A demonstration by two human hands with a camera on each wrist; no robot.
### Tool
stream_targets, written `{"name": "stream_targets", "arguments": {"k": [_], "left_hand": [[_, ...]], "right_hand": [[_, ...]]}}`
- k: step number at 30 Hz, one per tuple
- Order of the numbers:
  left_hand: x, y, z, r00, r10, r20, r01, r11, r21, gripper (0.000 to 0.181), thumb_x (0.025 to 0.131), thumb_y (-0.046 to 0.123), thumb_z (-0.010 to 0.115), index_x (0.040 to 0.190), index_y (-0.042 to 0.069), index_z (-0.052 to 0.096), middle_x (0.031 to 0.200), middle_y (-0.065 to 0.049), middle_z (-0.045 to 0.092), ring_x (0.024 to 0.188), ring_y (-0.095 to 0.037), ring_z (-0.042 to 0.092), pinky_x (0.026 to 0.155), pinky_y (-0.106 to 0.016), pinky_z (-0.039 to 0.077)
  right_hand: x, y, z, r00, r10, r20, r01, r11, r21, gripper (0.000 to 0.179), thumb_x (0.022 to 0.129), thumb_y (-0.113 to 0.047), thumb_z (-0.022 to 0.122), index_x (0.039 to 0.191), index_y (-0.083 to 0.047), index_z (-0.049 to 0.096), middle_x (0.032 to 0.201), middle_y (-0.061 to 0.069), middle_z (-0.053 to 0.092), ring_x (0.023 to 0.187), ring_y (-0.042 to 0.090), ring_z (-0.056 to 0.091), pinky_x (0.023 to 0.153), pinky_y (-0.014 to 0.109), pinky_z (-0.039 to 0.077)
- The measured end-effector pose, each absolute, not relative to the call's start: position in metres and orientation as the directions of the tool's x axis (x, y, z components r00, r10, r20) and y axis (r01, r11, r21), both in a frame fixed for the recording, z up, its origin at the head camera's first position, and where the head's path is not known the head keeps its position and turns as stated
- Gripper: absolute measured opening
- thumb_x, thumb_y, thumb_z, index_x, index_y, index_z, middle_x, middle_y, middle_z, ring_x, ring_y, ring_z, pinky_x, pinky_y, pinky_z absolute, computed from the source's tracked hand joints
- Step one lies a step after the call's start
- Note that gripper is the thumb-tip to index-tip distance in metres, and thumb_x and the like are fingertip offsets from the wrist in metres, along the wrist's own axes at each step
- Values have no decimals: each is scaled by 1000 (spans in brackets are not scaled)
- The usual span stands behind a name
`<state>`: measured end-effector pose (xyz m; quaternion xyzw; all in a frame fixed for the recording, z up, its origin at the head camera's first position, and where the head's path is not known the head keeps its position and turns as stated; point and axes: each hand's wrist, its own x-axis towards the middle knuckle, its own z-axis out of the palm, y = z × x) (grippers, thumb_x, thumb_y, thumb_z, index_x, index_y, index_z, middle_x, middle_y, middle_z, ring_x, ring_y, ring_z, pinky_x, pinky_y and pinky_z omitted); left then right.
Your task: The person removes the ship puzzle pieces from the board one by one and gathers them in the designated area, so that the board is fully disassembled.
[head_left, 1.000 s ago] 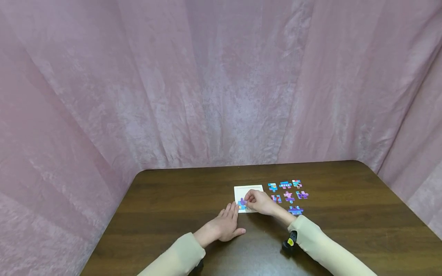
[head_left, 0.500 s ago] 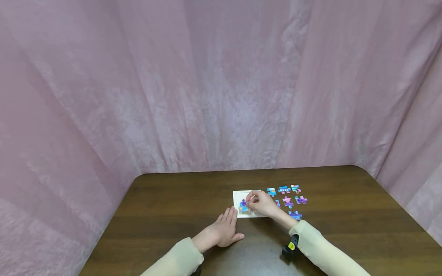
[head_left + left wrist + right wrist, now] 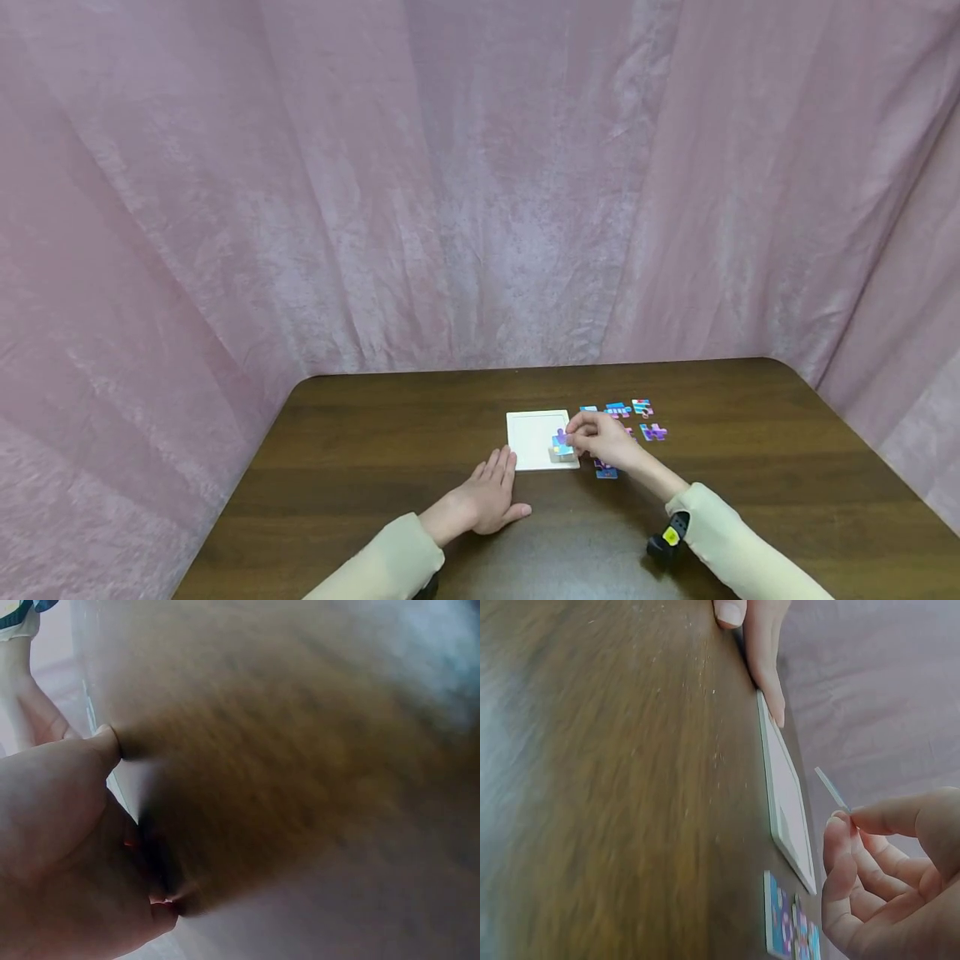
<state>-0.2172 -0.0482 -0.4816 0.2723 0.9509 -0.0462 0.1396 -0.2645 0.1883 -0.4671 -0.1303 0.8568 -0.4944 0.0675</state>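
My right hand point(image 3: 606, 442) pinches a blue and purple jigsaw piece point(image 3: 561, 444) between thumb and fingertips. The piece is held up over the lower right part of a white puzzle frame point(image 3: 528, 437); in the right wrist view the piece point(image 3: 831, 789) appears edge-on, tilted and apart from the frame point(image 3: 789, 795). Nothing lies in the visible inside of the frame. My left hand point(image 3: 489, 493) rests flat on the table with straight fingers, their tips at the frame's lower left edge. The left palm point(image 3: 52, 825) fills one side of the left wrist view.
To the right of the frame lie several loose jigsaw pieces, among them a purple one point(image 3: 653, 432), a striped one point(image 3: 642, 407) and a blue one point(image 3: 607, 471). My right hand partly covers others. A pink curtain point(image 3: 480, 183) hangs behind the brown wooden table point(image 3: 390, 417).
My right hand has moved right with the jigsaw piece, from the frame's lower left part to its lower right. The left hand stays at the frame's edge. The head view has tilted slightly.
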Motion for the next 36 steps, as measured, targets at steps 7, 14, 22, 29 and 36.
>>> {"name": "stream_targets", "arguments": {"k": [7,14,22,29,36], "left_hand": [[-222,-51,-496,-821,516,-243,533,846,-1,79,100,57,31,153,0,17,162,-17,14,150,-29,16,120,-39,24],[-222,-51,-496,-823,518,-231,531,847,8,79,100,56,32,153,0,17,162,-18,14,150,-29,16,120,-40,24],[-218,-50,-489,-812,525,-255,538,843,22,79,100,56,30,154,-1,15,162,-18,12,150,-30,15,120,-41,23],[-216,-50,-485,-810,527,-256,539,842,27,78,101,55,28,154,-1,13,162,-18,11,150,-29,14,120,-41,23],[-214,-48,-478,-813,511,-277,533,846,-2,79,100,56,32,153,0,16,162,-17,14,150,-29,16,120,-39,24]], "right_hand": [[-260,202,-466,-951,-309,24,-176,475,-862,14,90,-7,64,99,4,60,76,15,67,68,21,61,54,25,46],[-264,216,-470,-944,-331,8,-160,435,-886,17,90,-6,63,101,7,59,77,15,67,67,17,61,53,24,47],[-261,228,-466,-949,-317,8,-148,422,-895,20,91,-9,64,102,7,59,79,19,68,68,18,62,56,24,47],[-261,236,-468,-951,-309,-3,-138,432,-892,20,91,-9,63,103,7,59,80,14,69,69,14,62,57,23,47],[-258,244,-471,-957,-289,-25,-119,468,-876,20,92,-11,62,104,5,57,79,11,68,72,15,61,61,27,49]]}}
